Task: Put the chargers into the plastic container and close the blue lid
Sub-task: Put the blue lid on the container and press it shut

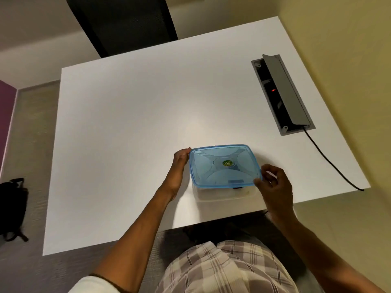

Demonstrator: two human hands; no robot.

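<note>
A translucent plastic container (224,194) stands near the front edge of the white table (131,127). The blue lid (224,166) with a green sticker lies over its top, tilted slightly. A dark shape, perhaps a charger, shows dimly through the container's front wall below the lid. My left hand (178,170) presses flat against the lid's left edge. My right hand (275,182) pinches the lid's near right corner between thumb and fingers.
A grey cable box (283,94) with its flap up is set into the table at the right; a black cable (330,159) runs from it off the table edge. A black chair (122,24) stands behind the table. A black bag (12,206) lies on the floor left.
</note>
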